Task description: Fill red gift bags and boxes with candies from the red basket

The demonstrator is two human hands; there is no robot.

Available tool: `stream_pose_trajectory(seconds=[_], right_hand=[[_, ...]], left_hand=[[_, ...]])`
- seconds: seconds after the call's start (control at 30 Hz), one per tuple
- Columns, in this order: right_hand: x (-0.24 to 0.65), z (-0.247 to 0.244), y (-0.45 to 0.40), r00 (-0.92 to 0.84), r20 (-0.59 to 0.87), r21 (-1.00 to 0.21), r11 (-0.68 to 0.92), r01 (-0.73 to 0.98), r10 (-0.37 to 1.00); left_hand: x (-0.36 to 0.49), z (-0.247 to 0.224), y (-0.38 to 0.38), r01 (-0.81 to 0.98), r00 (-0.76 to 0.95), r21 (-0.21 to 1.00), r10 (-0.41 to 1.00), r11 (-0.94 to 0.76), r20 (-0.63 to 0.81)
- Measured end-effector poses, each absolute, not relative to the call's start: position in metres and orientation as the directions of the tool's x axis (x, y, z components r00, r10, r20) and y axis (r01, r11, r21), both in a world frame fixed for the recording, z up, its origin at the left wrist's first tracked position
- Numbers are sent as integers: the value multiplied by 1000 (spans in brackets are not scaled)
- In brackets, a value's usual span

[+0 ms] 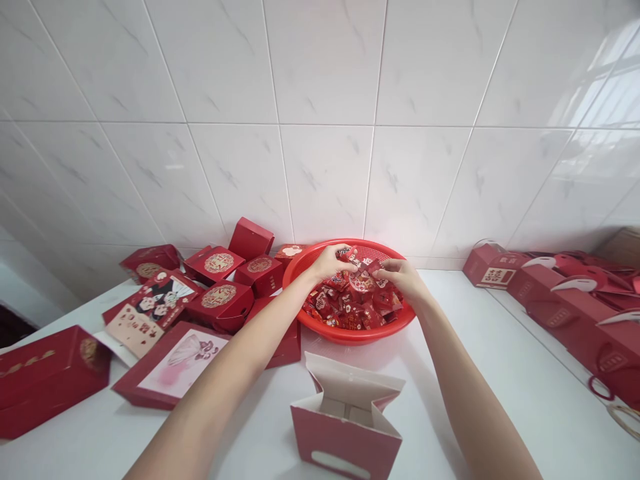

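Note:
A red plastic basket (350, 337) stands against the wall, heaped with red-wrapped candies (345, 308). Over its far side, my left hand (333, 263) has its thumb and fingers closed on a small wrapped candy (346, 254). My right hand (403, 276) reaches in from the right, its fingers pinched at a red wrapper (372, 267) above the pile. In front of the basket, nearest me, stands a dusky red gift box (347, 433) with its top flaps unfolded. I see a pale inside with no candies visible and an oval cutout low on its front.
Several red boxes (217, 297) with gold emblems lie piled at the left. A flat box with a pink dress picture (183, 360) and a long red box (53, 377) are nearer. Red handled boxes (555, 307) line the right side. White tiled wall (325, 173) rises behind.

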State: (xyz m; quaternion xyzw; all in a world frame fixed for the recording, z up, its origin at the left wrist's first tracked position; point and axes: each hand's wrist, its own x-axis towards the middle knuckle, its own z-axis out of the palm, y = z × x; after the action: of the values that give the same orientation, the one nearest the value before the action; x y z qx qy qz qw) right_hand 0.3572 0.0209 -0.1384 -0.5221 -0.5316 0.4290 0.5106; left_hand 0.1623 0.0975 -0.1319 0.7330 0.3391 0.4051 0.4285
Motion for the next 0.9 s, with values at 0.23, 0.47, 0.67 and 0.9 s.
stream_pose_trajectory(seconds=[0.23, 0.47, 0.67, 0.9], right_hand=[[356, -138, 18, 53, 109, -985, 101, 141, 993], [357, -141, 21, 86, 116, -985, 104, 136, 990], [358, -140, 20, 80, 124, -981, 111, 158, 989], [358, -139, 20, 85, 142, -981, 128, 143, 986]], left_hand=[[164, -134, 97, 168, 494, 923, 840, -345, 224], [162, -135, 100, 176, 482, 947, 862, -269, 156], [161, -135, 103, 168, 499, 943, 850, -288, 170], [162, -140, 108, 172, 496, 914, 834, -368, 242]])
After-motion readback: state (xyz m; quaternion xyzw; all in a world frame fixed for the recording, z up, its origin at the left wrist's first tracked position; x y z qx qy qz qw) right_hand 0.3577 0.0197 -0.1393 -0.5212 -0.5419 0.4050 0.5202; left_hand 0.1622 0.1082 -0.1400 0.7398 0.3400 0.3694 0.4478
